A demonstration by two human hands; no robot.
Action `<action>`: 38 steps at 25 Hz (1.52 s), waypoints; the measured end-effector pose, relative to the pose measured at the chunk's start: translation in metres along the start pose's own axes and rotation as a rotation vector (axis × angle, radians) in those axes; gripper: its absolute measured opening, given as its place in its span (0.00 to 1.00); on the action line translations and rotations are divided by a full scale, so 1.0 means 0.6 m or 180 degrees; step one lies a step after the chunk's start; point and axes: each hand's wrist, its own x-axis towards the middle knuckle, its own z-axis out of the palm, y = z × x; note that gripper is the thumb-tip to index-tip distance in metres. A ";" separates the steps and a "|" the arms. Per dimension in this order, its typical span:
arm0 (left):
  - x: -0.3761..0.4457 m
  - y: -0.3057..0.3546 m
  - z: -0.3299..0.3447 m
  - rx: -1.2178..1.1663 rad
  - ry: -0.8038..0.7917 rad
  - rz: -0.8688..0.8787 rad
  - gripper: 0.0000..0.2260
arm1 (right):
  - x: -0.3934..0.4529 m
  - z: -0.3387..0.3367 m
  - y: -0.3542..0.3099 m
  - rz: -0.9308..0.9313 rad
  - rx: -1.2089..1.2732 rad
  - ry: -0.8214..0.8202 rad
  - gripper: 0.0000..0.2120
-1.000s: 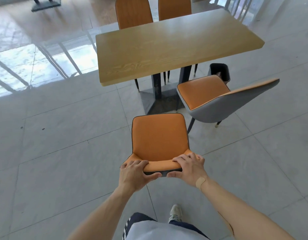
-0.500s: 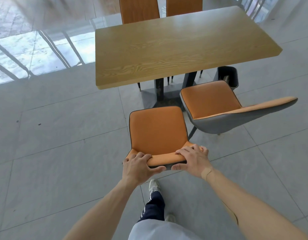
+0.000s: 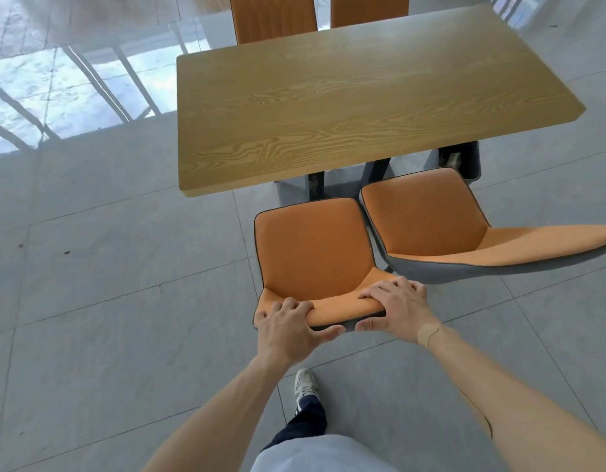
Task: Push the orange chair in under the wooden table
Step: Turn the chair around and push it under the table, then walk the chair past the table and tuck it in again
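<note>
Orange chair (image 3: 312, 247) stands on the floor tiles (image 3: 124, 267), front edge of its seat just short of the wooden table (image 3: 346, 107) near edge and not yet under it, a second chair (image 3: 427, 216) close on its right with the seats nearly touching. Likely snags: the seat rubbing that neighbour, or the hidden legs catching the dark table post (image 3: 315, 189) straight ahead. Left hand (image 3: 288, 327) and right hand (image 3: 400, 310) sit apart, both clamped over the backrest top, so uneven pushing could skew it.
</note>
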 end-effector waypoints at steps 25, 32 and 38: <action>-0.109 -0.095 -0.095 -0.0886 -0.0740 -0.0433 0.21 | 0.017 -0.051 -0.146 -0.0147 -0.0045 -0.1039 0.23; -0.177 -0.352 -0.155 -0.1624 -0.0588 -0.1169 0.23 | 0.103 -0.017 -0.413 -0.0711 -0.0072 -0.1476 0.21; -0.221 -0.587 -0.221 -0.2033 -0.0107 -0.1526 0.22 | 0.167 -0.026 -0.666 -0.1054 0.0075 -0.1357 0.19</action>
